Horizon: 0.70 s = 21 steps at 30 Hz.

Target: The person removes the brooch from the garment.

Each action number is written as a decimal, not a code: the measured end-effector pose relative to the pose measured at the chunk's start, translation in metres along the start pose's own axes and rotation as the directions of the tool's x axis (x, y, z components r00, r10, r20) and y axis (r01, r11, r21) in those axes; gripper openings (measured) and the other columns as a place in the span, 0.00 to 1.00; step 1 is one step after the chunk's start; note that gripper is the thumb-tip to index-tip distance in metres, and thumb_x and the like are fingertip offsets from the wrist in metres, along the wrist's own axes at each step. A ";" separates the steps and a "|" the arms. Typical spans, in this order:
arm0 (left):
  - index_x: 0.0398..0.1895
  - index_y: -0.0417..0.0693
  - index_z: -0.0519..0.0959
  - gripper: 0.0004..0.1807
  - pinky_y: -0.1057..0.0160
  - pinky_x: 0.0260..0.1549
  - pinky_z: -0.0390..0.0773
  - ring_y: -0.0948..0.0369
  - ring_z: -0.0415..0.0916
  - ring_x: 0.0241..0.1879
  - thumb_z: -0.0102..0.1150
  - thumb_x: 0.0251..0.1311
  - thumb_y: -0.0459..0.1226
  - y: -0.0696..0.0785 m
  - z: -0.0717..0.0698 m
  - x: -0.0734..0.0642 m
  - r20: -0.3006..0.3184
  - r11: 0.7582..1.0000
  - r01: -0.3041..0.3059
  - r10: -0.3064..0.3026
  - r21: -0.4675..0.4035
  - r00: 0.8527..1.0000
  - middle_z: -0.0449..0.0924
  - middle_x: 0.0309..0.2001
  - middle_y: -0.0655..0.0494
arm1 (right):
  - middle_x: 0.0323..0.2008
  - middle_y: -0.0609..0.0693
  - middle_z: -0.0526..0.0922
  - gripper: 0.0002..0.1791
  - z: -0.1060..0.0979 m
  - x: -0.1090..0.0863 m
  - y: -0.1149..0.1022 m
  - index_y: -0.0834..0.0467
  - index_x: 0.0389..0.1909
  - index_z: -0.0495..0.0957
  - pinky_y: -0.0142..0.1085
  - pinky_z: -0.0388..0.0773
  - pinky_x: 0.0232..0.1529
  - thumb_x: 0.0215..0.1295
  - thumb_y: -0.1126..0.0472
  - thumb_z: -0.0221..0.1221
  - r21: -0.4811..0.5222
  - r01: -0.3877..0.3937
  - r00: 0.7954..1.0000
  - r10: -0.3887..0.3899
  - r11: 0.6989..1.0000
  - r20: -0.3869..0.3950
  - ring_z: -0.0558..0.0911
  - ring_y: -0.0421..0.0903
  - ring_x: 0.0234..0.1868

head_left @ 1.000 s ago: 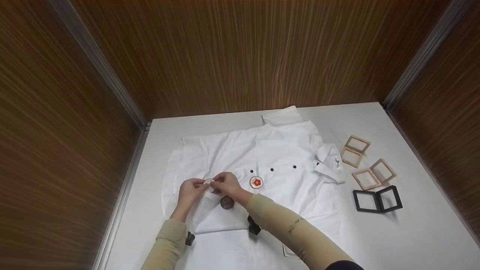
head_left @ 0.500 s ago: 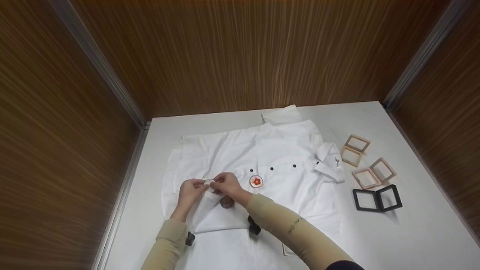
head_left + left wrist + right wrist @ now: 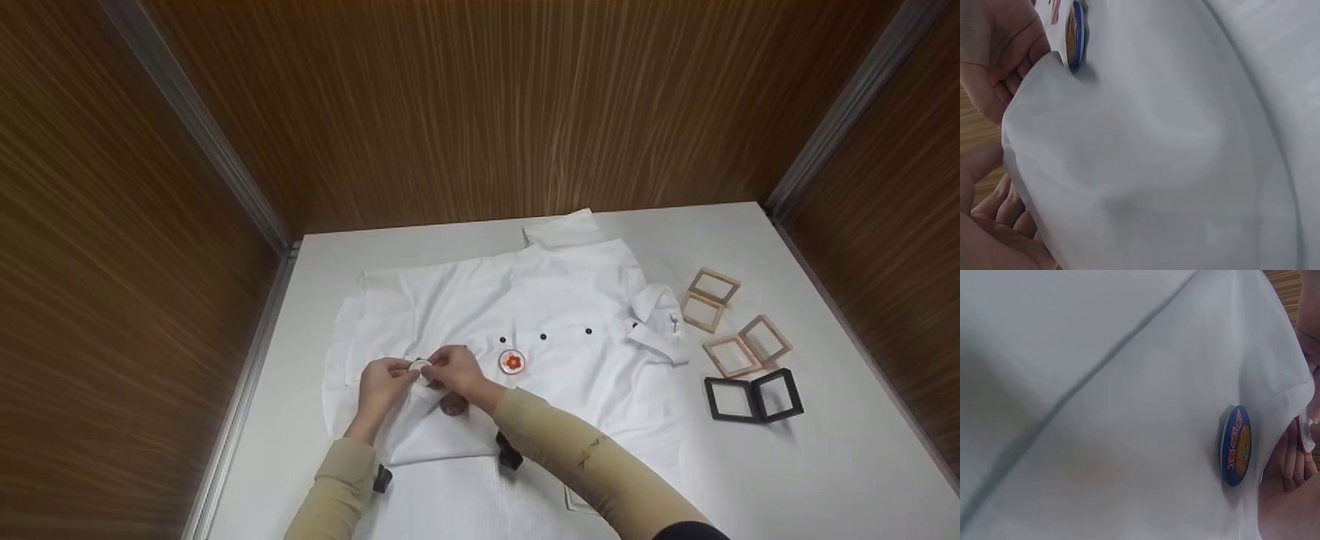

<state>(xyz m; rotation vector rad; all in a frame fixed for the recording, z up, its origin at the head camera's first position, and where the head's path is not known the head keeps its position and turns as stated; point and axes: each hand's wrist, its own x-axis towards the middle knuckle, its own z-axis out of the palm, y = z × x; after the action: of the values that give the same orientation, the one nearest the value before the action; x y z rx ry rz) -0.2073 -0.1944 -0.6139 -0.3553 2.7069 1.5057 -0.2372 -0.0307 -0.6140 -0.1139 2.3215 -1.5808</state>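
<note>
A white shirt with black buttons lies spread out. My left hand and right hand meet over its lower part, both pinching a small round pin badge with fingertips and thumbs. In the right wrist view the badge's pale, red-edged rim shows beside the raised cloth; its face is hidden. The cloth is lifted at the fingers, and I cannot tell whether a pin passes through it. A blue badge with a yellow-brown picture sits on the shirt close to my right hand. Another badge with a red-orange flower lies right of that hand.
At the right stand several unfolded frames: a light wood one, a pinkish one and a black one. Part of another pale flat frame shows under my right forearm. Wood-grain panels enclose the white table.
</note>
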 end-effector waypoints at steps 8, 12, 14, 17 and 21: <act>0.44 0.32 0.88 0.12 0.57 0.43 0.89 0.45 0.90 0.44 0.73 0.61 0.32 0.002 0.000 0.001 -0.009 1.000 0.004 -0.004 0.020 1.000 0.91 0.40 0.39 | 0.30 0.55 0.91 0.07 0.001 0.001 -0.002 0.65 0.37 0.87 0.23 0.75 0.26 0.63 0.64 0.71 -0.070 0.032 0.999 -0.034 0.997 -0.026 0.78 0.34 0.22; 0.43 0.33 0.89 0.12 0.58 0.41 0.89 0.47 0.90 0.42 0.73 0.59 0.33 0.003 0.000 0.001 -0.020 0.998 0.001 0.000 0.060 1.000 0.91 0.39 0.40 | 0.30 0.55 0.92 0.08 0.000 0.001 -0.004 0.65 0.36 0.88 0.23 0.74 0.28 0.62 0.63 0.72 -0.126 0.039 0.998 -0.044 0.991 -0.038 0.77 0.34 0.23; 0.42 0.34 0.89 0.12 0.58 0.40 0.89 0.49 0.90 0.40 0.73 0.59 0.34 0.004 0.000 0.000 -0.022 0.997 -0.001 0.003 0.077 1.000 0.91 0.38 0.41 | 0.30 0.55 0.91 0.08 0.000 0.001 -0.004 0.64 0.36 0.88 0.23 0.74 0.28 0.63 0.62 0.72 -0.139 0.040 0.998 -0.046 0.990 -0.037 0.77 0.34 0.23; 0.42 0.36 0.90 0.12 0.58 0.40 0.89 0.50 0.89 0.39 0.74 0.58 0.35 0.005 0.000 -0.001 -0.029 0.996 0.000 0.003 0.090 1.000 0.92 0.37 0.43 | 0.28 0.54 0.91 0.08 -0.001 0.002 -0.005 0.64 0.36 0.88 0.23 0.75 0.26 0.64 0.62 0.71 -0.131 0.043 0.999 -0.047 0.990 -0.028 0.78 0.34 0.21; 0.41 0.37 0.90 0.12 0.57 0.40 0.88 0.52 0.88 0.37 0.74 0.57 0.36 0.007 0.000 -0.002 -0.045 0.995 -0.015 0.019 0.096 0.999 0.91 0.36 0.44 | 0.27 0.54 0.91 0.08 -0.002 0.002 -0.007 0.65 0.35 0.88 0.24 0.75 0.23 0.65 0.62 0.70 -0.107 0.048 0.999 -0.050 0.993 -0.017 0.79 0.34 0.20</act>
<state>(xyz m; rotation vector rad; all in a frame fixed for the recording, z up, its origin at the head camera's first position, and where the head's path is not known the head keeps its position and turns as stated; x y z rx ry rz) -0.2071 -0.1904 -0.6077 -0.3688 2.8115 1.3824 -0.2400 -0.0322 -0.6075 -0.1820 2.4363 -1.4865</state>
